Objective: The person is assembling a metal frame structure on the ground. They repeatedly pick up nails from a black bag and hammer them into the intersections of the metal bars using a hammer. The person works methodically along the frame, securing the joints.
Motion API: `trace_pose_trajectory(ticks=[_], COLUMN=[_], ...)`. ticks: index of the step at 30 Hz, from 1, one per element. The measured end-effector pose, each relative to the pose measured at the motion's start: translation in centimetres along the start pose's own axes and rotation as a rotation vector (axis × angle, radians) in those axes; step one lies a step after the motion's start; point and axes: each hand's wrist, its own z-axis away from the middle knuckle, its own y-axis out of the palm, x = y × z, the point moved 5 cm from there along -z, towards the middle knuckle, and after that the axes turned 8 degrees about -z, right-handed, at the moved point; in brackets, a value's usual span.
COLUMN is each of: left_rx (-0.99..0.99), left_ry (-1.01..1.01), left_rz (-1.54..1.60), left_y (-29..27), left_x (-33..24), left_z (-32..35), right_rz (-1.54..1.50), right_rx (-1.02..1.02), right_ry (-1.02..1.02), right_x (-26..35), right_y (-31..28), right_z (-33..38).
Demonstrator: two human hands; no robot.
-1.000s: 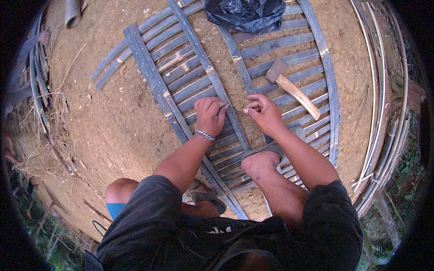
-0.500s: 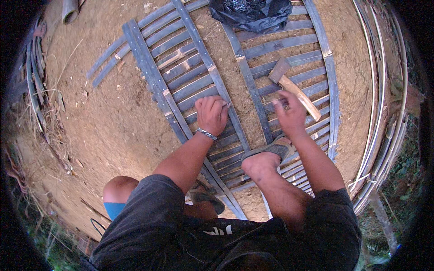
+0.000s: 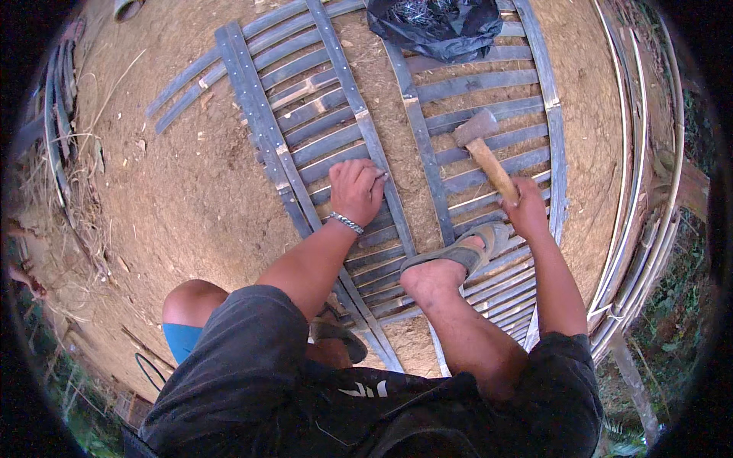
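My left hand point(image 3: 356, 191) is closed at a long dark rail point(image 3: 359, 99) of a slatted bamboo panel. Between its thumb and fingers shows a small grey nail-like piece, too small to make out fully. My right hand point(image 3: 527, 208) is wrapped round the lower end of a hammer's wooden handle point(image 3: 492, 169). The hammer's metal head point(image 3: 475, 127) points away from me, over the slats of a second panel section point(image 3: 477, 84) to the right. A bracelet point(image 3: 347, 222) circles my left wrist.
A black plastic bag point(image 3: 458, 42) with many thin shiny nails sits on the slats at the far side. My sandalled right foot point(image 3: 458, 256) rests on the panel. Long poles point(image 3: 624, 153) lie along the right, dark pipes point(image 3: 55, 114) at the left, on bare brown earth point(image 3: 191, 175).
My right hand has moved down and right and closed round the hammer's handle, where it was apart from it before. The left hand stays at the rail. The view has shifted slightly.
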Motion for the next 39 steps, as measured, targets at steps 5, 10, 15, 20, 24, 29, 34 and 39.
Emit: trace_pose_trajectory(ticks=[5,10,15,20,24,29,34,39], left_rx=[-0.018,-0.015,-0.004,-0.016,0.008,0.049,0.015,0.019], left_ry=[-0.006,-0.008,-0.009,-0.016,-0.022,-0.023,-0.017,-0.025], left_rz=[0.019,0.024,0.013,0.029,0.01,0.025,0.027,0.014], left_y=[-0.2,-0.2,-0.1,-0.2,-0.4,-0.1,-0.3,-0.2], left_x=[0.2,0.2,0.1,0.2,0.1,0.3,0.4,0.2], left_z=[0.0,0.0,0.0,0.1,-0.3,0.0,-0.2,0.1], right_rz=[-0.099,-0.064,-0.097,-0.032,-0.142,-0.054,-0.136,-0.07], right_rx=[0.248,0.356,0.213,0.285,0.255,0.294,0.223,0.24], right_ry=[-0.065,-0.15,-0.365,-0.317,-0.338,-0.366,-0.447,-0.326], right_x=[4.4,7.7,8.1,8.2,8.0,8.9,8.9,8.9], right_y=[0.2,2.8,3.9,4.4,3.8,4.4,4.3,4.5], right_z=[1.8,3.0,2.5,0.9,1.1,1.3,1.4,1.1])
